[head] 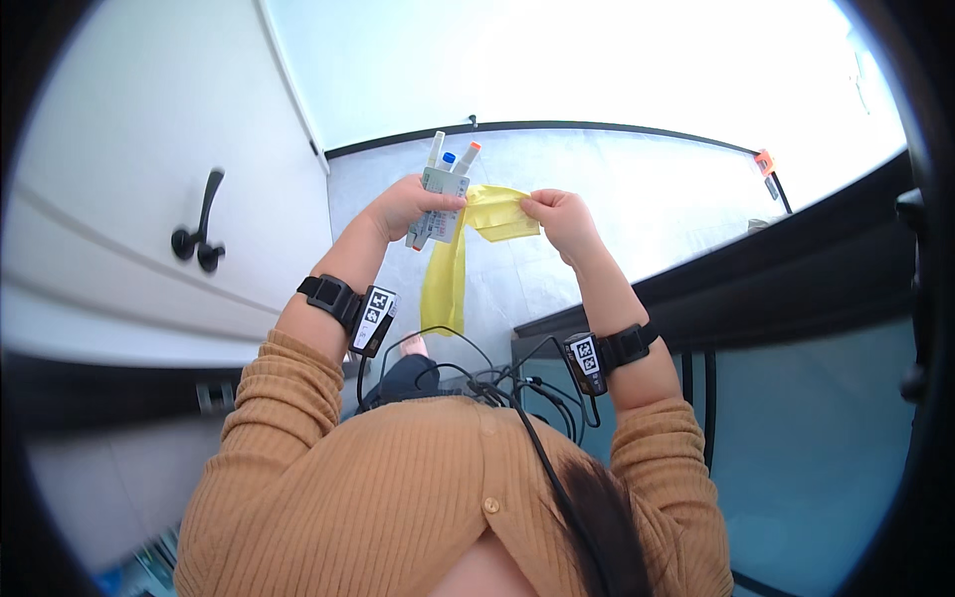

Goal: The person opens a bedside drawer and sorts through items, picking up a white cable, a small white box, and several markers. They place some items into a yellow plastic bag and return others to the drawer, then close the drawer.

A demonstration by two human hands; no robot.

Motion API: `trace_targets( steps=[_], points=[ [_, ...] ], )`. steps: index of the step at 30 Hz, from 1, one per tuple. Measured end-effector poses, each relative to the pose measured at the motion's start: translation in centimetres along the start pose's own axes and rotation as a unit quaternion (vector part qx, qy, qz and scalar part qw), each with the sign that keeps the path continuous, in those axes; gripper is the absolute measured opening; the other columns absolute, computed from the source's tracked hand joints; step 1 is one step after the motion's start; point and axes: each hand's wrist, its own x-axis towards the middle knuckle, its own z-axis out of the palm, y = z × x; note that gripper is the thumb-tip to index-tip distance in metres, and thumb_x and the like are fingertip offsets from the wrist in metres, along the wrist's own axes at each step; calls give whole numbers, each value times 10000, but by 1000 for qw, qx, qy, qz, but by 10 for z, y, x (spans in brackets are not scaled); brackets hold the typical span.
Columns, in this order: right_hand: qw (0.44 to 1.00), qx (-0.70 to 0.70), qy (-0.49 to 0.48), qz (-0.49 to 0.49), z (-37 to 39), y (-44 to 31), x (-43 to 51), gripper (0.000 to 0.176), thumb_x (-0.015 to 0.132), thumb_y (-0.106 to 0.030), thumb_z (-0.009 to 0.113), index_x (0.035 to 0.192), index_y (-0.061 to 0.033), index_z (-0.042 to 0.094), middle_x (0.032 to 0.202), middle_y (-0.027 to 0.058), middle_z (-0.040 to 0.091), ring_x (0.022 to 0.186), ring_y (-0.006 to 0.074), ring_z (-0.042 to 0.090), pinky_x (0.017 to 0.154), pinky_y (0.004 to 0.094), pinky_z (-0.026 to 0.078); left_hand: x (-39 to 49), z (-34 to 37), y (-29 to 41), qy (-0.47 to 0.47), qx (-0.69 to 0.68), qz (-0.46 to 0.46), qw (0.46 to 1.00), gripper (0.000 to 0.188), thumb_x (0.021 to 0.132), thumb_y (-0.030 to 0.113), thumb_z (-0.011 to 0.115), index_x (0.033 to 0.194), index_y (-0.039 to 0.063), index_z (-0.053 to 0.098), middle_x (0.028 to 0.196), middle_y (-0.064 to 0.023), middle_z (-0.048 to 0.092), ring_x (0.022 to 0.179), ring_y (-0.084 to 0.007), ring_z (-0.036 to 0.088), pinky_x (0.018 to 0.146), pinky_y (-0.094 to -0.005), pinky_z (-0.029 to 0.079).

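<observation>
My left hand (409, 210) grips a printed card (450, 186) together with several markers. Their ends stick out above the card: a blue-capped marker (448, 159), one with an orange end (468, 157) and a pale one (436, 148). Between finger and thumb, my right hand (563, 218) pinches a thin yellow strip (498, 213). This strip, plastic or cloth, spans the gap between both hands. A long tail of it hangs down beneath my left hand. Whether my left fingers also hold the strip is hidden behind the card.
A white door with a black lever handle (209, 213) stands at the left. Black cables (485, 384) loop in front of my waist, below the hands. Strapped to my forearms are a left device (373, 321) and a right device (586, 363). A dark-edged surface (776, 269) lies at the right.
</observation>
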Motion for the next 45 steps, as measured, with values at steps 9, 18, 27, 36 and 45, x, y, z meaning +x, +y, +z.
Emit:
trace_targets(
  steps=[9,18,27,36,45],
  points=[
    [997,-77,-1,30,-85,-28,75,241,785,-206,641,770,35,643,654,30,571,597,88,483,550,219,384,118,19,47,-31,-3,12,999,333,710,228,711,956,37,594,788,-45,595,656,-118,560,527,-265,446],
    [998,-47,-50,-11,2,-14,220,215,818,-179,592,797,32,628,667,14,554,605,89,463,566,226,388,165,-114,29,24,-33,2,999,316,705,232,719,934,49,602,771,-39,592,651,-126,546,572,-272,441],
    [996,-77,-49,-1,-37,-35,313,223,806,-204,602,782,17,628,670,21,563,601,82,472,539,228,392,256,-125,56,25,-48,-19,998,283,732,171,690,961,31,600,855,-59,613,742,-144,575,661,-280,458],
    [992,-77,97,29,-109,-21,354,193,786,-172,630,769,21,624,659,11,574,602,77,483,545,228,396,414,-102,74,-94,-50,-81,991,299,750,153,663,1007,20,588,931,-75,618,795,-167,593,712,-290,467],
    [973,39,225,35,-184,-60,489,157,793,-124,627,824,30,619,762,37,604,675,80,526,619,225,427,598,-85,165,-221,-79,-11,972,202,782,145,602,915,-7,594,869,-118,626,766,-175,594,643,-308,477]
  ],
)
